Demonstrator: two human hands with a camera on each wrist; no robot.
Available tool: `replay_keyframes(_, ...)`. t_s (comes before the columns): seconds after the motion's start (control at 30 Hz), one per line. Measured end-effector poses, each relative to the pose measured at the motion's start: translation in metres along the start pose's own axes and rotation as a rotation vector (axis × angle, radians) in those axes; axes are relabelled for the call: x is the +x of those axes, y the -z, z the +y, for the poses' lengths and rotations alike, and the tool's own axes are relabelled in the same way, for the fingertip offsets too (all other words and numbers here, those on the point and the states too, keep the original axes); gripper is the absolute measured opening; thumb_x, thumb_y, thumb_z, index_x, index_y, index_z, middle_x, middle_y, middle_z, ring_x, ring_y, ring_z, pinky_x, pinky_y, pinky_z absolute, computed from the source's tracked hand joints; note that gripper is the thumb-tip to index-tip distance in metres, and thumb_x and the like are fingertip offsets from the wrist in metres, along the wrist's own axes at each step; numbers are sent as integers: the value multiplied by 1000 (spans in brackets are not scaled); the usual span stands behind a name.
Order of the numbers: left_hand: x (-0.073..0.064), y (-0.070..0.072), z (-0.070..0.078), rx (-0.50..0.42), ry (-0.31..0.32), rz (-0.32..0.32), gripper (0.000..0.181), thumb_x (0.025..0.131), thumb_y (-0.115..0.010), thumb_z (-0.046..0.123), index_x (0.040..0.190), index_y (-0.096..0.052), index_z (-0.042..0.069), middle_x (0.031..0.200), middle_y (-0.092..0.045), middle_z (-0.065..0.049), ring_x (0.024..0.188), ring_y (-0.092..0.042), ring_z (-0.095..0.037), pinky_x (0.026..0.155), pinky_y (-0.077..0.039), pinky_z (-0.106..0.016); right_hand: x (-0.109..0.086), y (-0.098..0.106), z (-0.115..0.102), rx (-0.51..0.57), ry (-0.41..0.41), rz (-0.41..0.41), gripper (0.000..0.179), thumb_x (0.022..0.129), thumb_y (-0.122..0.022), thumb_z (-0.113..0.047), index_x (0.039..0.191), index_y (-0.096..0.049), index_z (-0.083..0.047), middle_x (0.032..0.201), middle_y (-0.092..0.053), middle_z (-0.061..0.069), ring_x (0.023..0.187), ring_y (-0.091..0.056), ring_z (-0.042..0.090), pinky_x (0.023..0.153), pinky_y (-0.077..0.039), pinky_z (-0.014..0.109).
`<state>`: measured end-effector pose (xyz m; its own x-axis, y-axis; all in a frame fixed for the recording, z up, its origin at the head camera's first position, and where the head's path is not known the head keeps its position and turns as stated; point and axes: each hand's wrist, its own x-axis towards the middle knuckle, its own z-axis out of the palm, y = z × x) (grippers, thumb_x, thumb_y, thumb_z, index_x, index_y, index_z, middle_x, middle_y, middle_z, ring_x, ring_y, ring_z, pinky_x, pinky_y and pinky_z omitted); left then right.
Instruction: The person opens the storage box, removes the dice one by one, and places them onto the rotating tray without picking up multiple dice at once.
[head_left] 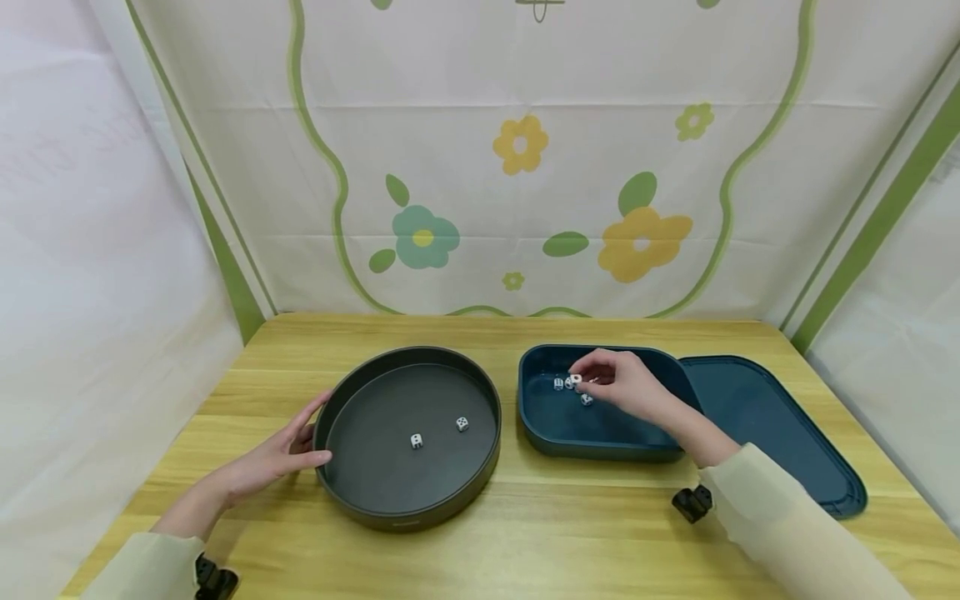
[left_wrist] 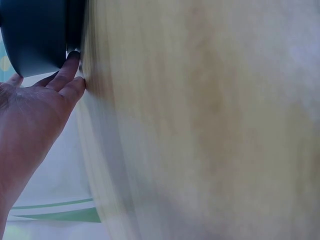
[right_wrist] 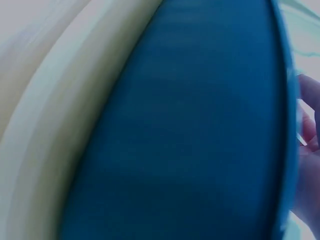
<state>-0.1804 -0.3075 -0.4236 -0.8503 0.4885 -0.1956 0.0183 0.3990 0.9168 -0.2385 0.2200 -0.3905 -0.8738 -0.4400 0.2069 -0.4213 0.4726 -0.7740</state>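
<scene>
A round dark pan point(head_left: 408, 523) holds two white dice, one die point(head_left: 416, 441) near its middle and another die point(head_left: 462, 423) to the right. My left hand point(head_left: 273, 462) rests against the pan's left side, thumb and fingers spread and nearly straight. Its fingertips touch the outer wall of the pan point(left_wrist: 35, 37) in the left wrist view. Over a dark blue rectangular box point(head_left: 600, 448), my right hand point(head_left: 626, 385) pinches a white die point(head_left: 576, 379) between thumb and fingers. Several more dice point(head_left: 587, 400) lie below it in the box, partly hidden by the hand.
A dark blue lid point(head_left: 780, 433) lies on the wooden table point(head_left: 525, 533) at the box's right, partly beneath the right forearm. Behind the table hangs a flower-printed cloth point(head_left: 465, 150). The box's side wall point(right_wrist: 185, 125) fills much of the right wrist view.
</scene>
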Motion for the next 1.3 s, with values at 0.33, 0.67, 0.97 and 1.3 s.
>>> replay_keyframes(0.33,-4,-1,2,18,-9,-1,84,101,-54,16,156,8,28,153,-13,-34,138,-18,-49,101,-26,-63,20,-37,-42,94,115,-53,15,90,-70,-5,105,-71,-5,98,-66,4,88,-63,18,77,-52,30)
replay_keyframes(0.67,-4,0,1,6,-8,8,85,100,-54,15,157,8,26,153,-11,-33,138,-17,-49,102,-24,-64,40,-84,-72,125,112,-151,18,90,-68,-4,108,-71,-3,99,-67,2,88,-63,14,78,-52,31)
replay_keyframes(0.97,-4,0,-2,12,-10,11,84,100,-54,15,157,8,26,153,-13,-34,138,-18,-50,101,-24,-65,57,-128,-80,101,122,-223,17,90,-69,-3,107,-69,-2,94,-66,-1,83,-62,9,77,-51,24)
replay_keyframes(1.3,-4,1,0,17,-18,2,84,100,-54,15,157,8,27,153,-12,-34,138,-17,-50,100,-26,-64,70,-151,-83,-35,113,-258,14,91,-69,-7,104,-71,-10,95,-64,-4,81,-61,9,73,-49,23)
